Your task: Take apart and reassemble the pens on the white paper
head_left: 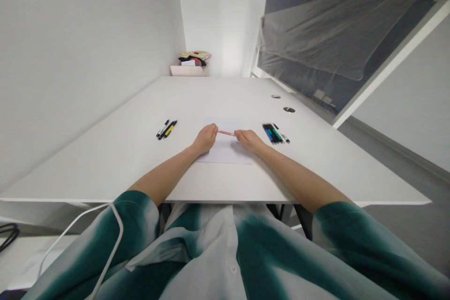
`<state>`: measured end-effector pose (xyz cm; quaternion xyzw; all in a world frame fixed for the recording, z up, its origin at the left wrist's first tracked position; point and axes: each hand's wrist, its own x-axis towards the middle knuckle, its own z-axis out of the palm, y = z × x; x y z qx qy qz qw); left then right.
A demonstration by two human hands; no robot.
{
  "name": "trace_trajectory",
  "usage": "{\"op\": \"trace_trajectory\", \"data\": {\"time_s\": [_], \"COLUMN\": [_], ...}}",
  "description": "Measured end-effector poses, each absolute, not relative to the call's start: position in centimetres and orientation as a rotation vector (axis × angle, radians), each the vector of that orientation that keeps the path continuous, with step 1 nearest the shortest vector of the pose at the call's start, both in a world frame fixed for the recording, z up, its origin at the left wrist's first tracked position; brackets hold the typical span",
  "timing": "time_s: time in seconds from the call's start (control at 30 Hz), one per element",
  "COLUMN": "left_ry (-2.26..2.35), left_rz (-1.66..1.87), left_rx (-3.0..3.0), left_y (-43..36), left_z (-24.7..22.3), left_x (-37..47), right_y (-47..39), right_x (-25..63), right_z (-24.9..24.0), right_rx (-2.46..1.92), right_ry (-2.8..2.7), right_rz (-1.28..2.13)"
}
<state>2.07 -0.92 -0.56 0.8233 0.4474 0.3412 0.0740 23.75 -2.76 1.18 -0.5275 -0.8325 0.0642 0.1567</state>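
A slim pink pen [226, 133] is stretched between my two hands, above a white sheet of paper [225, 154]. My left hand [206, 138] is closed round its left end, and my right hand [247, 139] pinches the right end. Fingers cover both tips of the pen. Off to the left lies a small group of pens [167, 130], black and white with one yellow. To the right, several pens [275, 133] with black, blue and green parts lie side by side.
The white table [218, 96] runs back to a box [190, 70] heaped with cloth-like items. Two round metal grommets [288, 109] sit near its right edge. A dark panel [316, 37] under plastic film leans at the right. A white cable [117, 225] crosses my left sleeve.
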Motion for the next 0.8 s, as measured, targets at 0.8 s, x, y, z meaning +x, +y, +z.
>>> {"op": "trace_trajectory", "data": {"time_s": [0.8], "left_ry": [1.282], "left_rz": [1.054], "left_rx": [2.265], "left_y": [-1.52], "left_z": [0.22], "left_x": [1.65], "right_y": [-2.39], "right_x": [24.26], "right_z": [1.16], "right_rx": [-1.603], "right_ry": [-2.391], "right_rz": [0.056]}}
